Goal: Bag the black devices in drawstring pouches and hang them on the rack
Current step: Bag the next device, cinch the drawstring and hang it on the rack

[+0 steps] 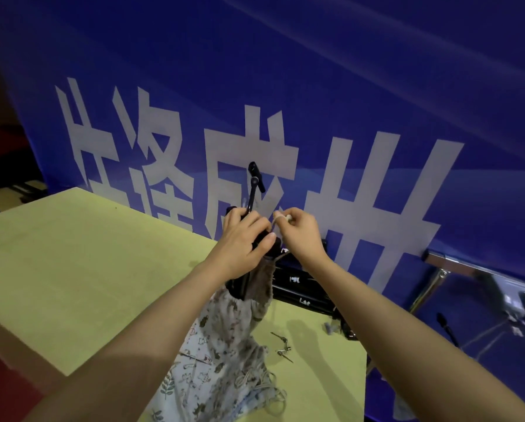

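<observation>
Head view: left hand (245, 239) wraps its fingers and thumb around a black device (262, 239), hard matte body with a thin jointed arm (254, 184) sticking up above the knuckles. Lower end of the device sits in the gathered mouth of a drawstring pouch (224, 339), soft cloth, pale with a small brown and green print, crumpled, hanging below the left hand down onto the table (72, 254). Right hand (297, 229) is just right of the left, nearly touching it, fingers curled, pinching a thin pale cord (281, 215) looped over a fingertip; cannot tell exactly where the cord runs from there. Both forearms bare, reaching forward and up, wrists slightly bent. Loose cord ends (267, 388) lie tangled below the hands beside the pouch. Table is flat, matte, yellow-green. Under the right wrist a long black bar (303, 287) with small white marks lies on it; nearer, small metal pins (282, 348). Behind the hands, a smooth blue banner (377, 86) with big white characters.
</observation>
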Demonstrator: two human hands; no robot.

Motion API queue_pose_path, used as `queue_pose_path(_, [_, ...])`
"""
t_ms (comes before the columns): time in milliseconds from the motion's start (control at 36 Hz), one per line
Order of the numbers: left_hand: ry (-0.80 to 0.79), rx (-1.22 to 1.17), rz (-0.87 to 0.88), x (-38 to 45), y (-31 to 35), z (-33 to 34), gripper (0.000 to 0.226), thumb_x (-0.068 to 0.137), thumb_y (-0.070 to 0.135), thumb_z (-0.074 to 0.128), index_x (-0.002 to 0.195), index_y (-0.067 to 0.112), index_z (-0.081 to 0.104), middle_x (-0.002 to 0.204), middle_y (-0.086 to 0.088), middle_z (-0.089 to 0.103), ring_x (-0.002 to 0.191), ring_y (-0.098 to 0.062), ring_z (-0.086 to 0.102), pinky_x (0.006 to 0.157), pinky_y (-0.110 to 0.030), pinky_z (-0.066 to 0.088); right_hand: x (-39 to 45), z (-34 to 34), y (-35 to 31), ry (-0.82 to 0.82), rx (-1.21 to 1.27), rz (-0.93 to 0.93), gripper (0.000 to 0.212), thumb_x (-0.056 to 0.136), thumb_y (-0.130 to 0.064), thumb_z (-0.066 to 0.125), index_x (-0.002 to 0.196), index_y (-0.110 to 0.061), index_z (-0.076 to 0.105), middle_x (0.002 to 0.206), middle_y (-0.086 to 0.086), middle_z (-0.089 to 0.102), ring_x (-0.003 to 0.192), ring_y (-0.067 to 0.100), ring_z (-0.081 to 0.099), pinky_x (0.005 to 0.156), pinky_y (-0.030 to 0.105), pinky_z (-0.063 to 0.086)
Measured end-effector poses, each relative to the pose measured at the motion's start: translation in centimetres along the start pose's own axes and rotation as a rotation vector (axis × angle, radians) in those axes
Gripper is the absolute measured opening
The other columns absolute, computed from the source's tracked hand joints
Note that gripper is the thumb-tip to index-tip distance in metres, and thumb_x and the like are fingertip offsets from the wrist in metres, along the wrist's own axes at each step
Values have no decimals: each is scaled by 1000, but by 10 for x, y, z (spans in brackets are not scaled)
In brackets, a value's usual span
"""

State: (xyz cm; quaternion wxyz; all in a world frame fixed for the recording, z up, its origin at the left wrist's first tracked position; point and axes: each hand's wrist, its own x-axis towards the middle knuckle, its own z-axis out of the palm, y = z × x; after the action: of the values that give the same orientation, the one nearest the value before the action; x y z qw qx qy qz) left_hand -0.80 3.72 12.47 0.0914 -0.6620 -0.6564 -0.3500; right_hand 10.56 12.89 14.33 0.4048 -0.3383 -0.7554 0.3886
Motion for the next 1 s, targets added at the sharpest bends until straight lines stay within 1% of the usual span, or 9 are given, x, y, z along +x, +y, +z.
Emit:
queue_pose_path(83, [1,22,13,6,2,-8,49,88,53,22,95,14,52,96,12,39,103,-14,25,98,-36,24,9,-4,-22,15,67,-14,39,94,-32,53,68,-5,62,52,8,51,50,17,47,57,35,44])
queue_pose_path(167, [-14,45,10,9,2,-14,49,87,53,22,96,14,50,96,12,37,105,-18,29,100,-36,22,15,-7,-43,45,133,-37,46,94,-34,53,63,0,58,58,21,54,48,23,49,54,39,48])
queue_pose_path(278, [-16,59,-2,4,-1,-13,48,86,53,24,95,14,50,96,12,38,105,-18,30,100,-37,25,21,-8,-56,98,179,-33,39,94,-32,53,64,-6,53,54,9,43,50,18,40,55,33,38])
queue_pose_path(389, [-51,64,-13,-10,-1,-9,51,80,55,27,95,11,49,95,9,38,109,-20,29,101,-38,27,25,-13,-64,195,244,-50,33,94,-25,54,66,-8,50,57,12,36,51,18,33,56,33,34])
queue_pose_path(556, [-117,-46,-177,-19,6,-8,70,68,63,27,117,15,42,112,5,29,118,-12,19,98,-31,27,21,-8,-63,204,226,-75,34,94,-23,54,64,-7,49,54,9,38,49,12,36,56,29,36])
queue_pose_path(722, [-18,44,-234,-6,5,0,63,82,42,61,129,10,34,122,-4,39,119,-21,35,108,-36,25,18,-5,-66,146,192,-126,47,93,-25,56,64,12,51,56,13,40,53,20,35,55,31,33])
queue_pose_path(861, [63,-4,-348,7,10,4,57,82,53,58,124,19,39,112,1,47,115,-21,40,106,-36,28,15,-4,-72,142,136,-219,45,92,-23,57,66,13,53,55,14,46,52,18,41,53,28,37])
queue_pose_path(944, [63,83,-384,13,14,5,38,85,60,47,90,23,43,92,4,47,99,-21,43,87,-30,30,14,-2,-73,157,135,-236,43,92,-22,57,67,12,55,54,14,46,52,18,41,53,29,38])
queue_pose_path(1000, [37,126,-431,18,15,5,34,88,54,45,83,21,42,92,0,52,98,-23,44,88,-31,30,12,-1,-74,175,141,-240,41,92,-21,57,66,11,55,54,12,47,51,16,42,53,28,39])
